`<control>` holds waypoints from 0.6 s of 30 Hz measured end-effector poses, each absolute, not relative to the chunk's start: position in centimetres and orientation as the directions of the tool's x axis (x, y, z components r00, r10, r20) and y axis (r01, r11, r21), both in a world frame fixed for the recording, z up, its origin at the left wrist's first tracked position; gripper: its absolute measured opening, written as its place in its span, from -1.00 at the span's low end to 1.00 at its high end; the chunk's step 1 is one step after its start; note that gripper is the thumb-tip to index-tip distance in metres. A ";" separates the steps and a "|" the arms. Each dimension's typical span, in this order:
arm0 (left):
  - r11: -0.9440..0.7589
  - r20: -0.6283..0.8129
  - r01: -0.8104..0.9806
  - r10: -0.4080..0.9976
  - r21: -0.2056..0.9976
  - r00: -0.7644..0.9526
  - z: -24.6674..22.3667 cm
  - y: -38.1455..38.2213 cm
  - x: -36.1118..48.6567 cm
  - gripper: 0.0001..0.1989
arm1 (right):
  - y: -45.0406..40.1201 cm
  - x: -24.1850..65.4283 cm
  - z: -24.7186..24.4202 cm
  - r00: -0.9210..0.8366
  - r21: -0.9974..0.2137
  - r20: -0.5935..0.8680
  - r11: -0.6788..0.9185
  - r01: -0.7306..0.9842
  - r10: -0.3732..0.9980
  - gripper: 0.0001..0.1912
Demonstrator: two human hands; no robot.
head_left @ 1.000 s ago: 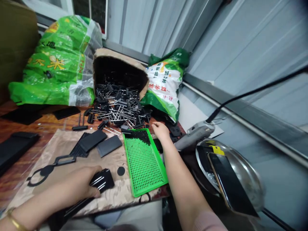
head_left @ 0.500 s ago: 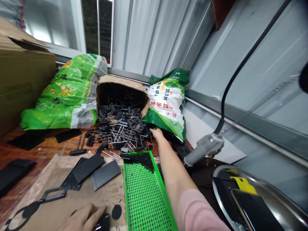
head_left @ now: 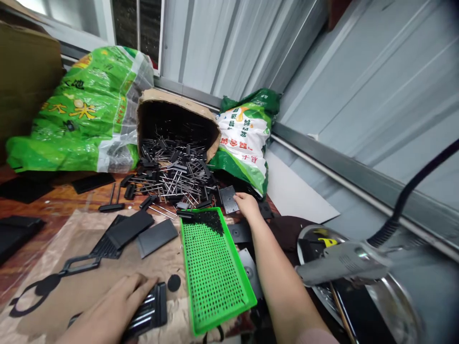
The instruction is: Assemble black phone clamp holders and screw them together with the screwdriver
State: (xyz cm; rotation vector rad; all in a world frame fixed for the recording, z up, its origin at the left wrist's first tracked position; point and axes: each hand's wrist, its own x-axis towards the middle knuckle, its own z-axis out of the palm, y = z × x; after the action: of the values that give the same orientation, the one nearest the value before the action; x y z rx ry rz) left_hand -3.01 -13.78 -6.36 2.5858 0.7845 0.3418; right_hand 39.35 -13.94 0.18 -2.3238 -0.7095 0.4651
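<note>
A cardboard box (head_left: 25,81) stands at the far left, beside a green printed sack (head_left: 71,114) that slumps against the window frame. On the reddish wooden surface (head_left: 60,196) lie loose black plastic strips, and a sheet of brown paper (head_left: 46,291) carries more black parts: a looped piece (head_left: 68,270), a comb-like piece (head_left: 105,248), a flat rectangular plate (head_left: 157,238) and a small round disc (head_left: 174,283).

At the bottom, the left hand (head_left: 111,306) lies flat-fingered over a black block set with metal pins (head_left: 148,310), touching it on the paper; whether it grips the block, I cannot tell. Above, a tipped cardboard tub (head_left: 175,119) spills a heap of black pinned parts (head_left: 172,179) onto the surface. A bright green perforated tray (head_left: 211,272) sits just below the heap, with black granules (head_left: 210,222) gathered at its far end.

The right hand (head_left: 247,204) reaches past the tray, loosely curled and holding nothing visible, just beside a small black perforated plate (head_left: 228,198). A white-and-green sack (head_left: 244,138) leans behind it. Further right, a grey corded power tool (head_left: 344,263) hangs over a steel tray (head_left: 390,301).
</note>
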 end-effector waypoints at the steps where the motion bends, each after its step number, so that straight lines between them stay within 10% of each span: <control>1: -0.757 0.125 0.470 0.576 0.453 0.808 -6.0 -13.7 -3.0 -0.24 | -14.6 39.0 0.4 0.799 -0.693 -0.137 -0.633 0.345 0.586 -0.66; 10: -0.729 0.192 0.457 0.614 0.510 0.766 -4.2 -14.1 -2.6 -0.40 | -17.4 32.5 2.0 0.784 -0.909 -0.048 -0.353 0.224 0.619 -0.66; 18: -0.353 0.065 0.288 0.725 0.890 0.686 1.0 -13.4 -1.7 -0.63 | -18.5 23.5 2.6 0.519 -0.986 -0.071 -0.139 0.093 0.852 -0.63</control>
State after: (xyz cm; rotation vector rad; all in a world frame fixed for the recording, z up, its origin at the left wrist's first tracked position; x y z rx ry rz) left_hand -1.65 -13.36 1.04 1.9338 0.7866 0.5696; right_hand 23.49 -18.48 2.62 -1.5889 -0.8296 0.8085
